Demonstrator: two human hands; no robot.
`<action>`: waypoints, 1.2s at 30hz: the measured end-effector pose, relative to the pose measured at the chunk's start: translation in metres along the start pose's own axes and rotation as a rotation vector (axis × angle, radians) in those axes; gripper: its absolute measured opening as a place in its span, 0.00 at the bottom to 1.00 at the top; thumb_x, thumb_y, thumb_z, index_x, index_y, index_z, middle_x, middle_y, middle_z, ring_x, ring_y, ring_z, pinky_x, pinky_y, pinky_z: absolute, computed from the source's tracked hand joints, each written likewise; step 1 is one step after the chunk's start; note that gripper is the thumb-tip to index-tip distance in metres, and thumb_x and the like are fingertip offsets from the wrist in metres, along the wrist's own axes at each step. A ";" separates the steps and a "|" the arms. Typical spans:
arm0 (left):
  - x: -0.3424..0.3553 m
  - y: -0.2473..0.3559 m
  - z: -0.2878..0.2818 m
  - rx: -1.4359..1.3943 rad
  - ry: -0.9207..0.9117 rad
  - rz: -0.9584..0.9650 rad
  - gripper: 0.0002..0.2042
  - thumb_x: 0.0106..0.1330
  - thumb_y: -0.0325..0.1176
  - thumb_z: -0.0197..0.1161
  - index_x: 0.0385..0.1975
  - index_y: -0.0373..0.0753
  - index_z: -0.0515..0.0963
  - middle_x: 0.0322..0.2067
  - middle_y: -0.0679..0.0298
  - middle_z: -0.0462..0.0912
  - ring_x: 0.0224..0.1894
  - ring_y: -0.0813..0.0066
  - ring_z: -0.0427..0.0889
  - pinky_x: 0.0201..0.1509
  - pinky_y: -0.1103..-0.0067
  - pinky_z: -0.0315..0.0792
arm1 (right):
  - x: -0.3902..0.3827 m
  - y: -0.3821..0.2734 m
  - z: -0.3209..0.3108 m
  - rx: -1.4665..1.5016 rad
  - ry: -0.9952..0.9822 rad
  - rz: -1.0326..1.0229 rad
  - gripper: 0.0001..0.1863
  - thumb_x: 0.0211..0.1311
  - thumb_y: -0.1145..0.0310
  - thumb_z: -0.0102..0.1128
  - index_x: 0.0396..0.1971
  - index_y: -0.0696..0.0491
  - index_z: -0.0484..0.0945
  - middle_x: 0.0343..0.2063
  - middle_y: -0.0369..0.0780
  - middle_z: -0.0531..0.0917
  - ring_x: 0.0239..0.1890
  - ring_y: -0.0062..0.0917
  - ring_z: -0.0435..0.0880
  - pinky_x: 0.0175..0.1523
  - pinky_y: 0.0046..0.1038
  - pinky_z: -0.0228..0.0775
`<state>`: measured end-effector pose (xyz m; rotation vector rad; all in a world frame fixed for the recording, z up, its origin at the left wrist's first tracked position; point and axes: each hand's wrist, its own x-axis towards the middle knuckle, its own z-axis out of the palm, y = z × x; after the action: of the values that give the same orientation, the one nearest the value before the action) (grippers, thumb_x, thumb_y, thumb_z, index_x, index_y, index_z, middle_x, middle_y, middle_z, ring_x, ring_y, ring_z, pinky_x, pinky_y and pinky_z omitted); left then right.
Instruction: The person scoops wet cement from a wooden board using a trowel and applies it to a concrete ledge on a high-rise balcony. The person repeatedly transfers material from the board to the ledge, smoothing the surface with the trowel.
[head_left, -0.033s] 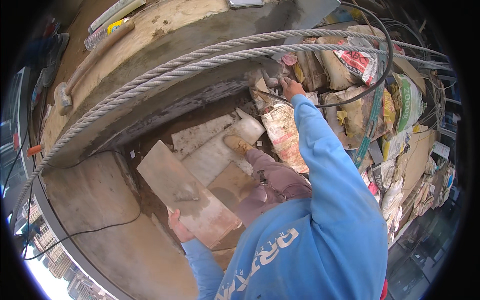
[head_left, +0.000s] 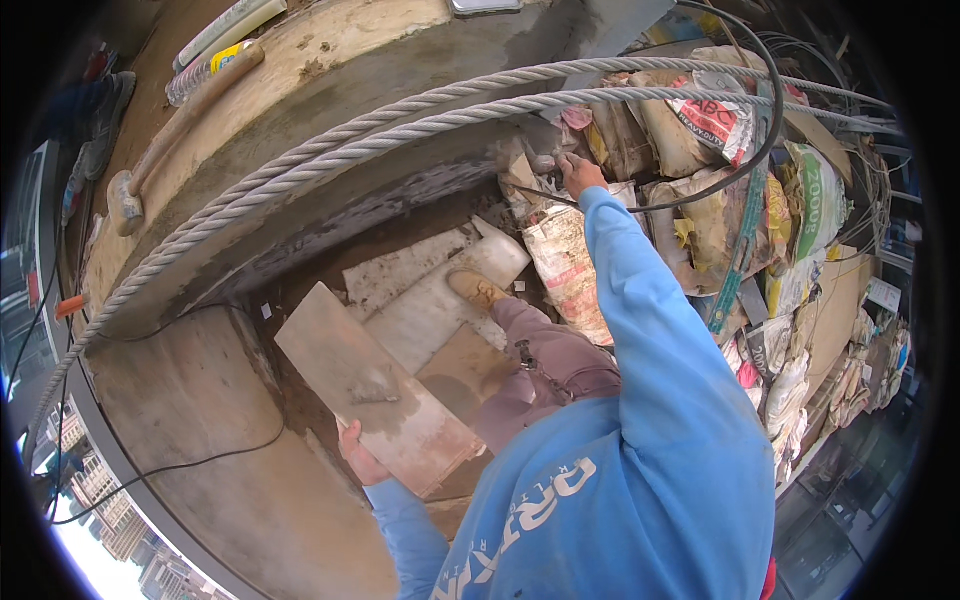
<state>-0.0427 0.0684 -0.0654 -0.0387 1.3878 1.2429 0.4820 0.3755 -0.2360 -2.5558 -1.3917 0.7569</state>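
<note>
My left hand grips the lower left edge of a long flat board, dusty and pale with a reddish lower end. A small grey lump of what looks like mortar lies on its face. My right arm reaches far forward. My right hand is closed near the inner corner of the low wall, beside dirty sacks. Something greyish shows just left of its fingers, but what they hold is too small to tell. A thin black cable passes close to that hand.
Two thick twisted steel cables arch across in front of me. A hammer and a plastic bottle rest on the curved concrete ledge. Piled sacks fill the right side. My shoe stands on pale sheets.
The whole view has shifted very slightly. Both hands keep their places, and the board stays in my left hand.
</note>
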 end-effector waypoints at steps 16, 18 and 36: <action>-0.002 -0.006 0.030 -0.027 -0.091 0.123 0.26 0.66 0.37 0.52 0.64 0.35 0.68 0.58 0.55 0.77 0.58 0.56 0.77 0.64 0.65 0.70 | 0.045 0.025 0.011 -0.005 -0.073 0.238 0.24 0.67 0.47 0.53 0.52 0.48 0.84 0.46 0.52 0.85 0.50 0.44 0.84 0.56 0.41 0.73; -0.009 -0.002 0.027 -0.052 -0.068 0.109 0.31 0.63 0.34 0.53 0.68 0.33 0.62 0.59 0.54 0.73 0.59 0.59 0.76 0.63 0.67 0.71 | 0.021 0.016 0.001 0.000 -0.010 0.133 0.25 0.67 0.47 0.52 0.52 0.49 0.83 0.46 0.53 0.85 0.52 0.45 0.83 0.58 0.42 0.73; -0.029 -0.005 0.011 -0.051 0.020 0.071 0.26 0.66 0.37 0.52 0.64 0.37 0.67 0.58 0.56 0.77 0.56 0.57 0.78 0.62 0.66 0.72 | 0.027 -0.006 0.004 -0.030 -0.040 0.219 0.26 0.66 0.42 0.53 0.51 0.46 0.84 0.53 0.51 0.82 0.57 0.46 0.79 0.63 0.41 0.69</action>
<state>-0.0235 0.0555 -0.0440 -0.0374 1.3849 1.3396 0.4872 0.4003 -0.2469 -2.7630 -1.1537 0.8287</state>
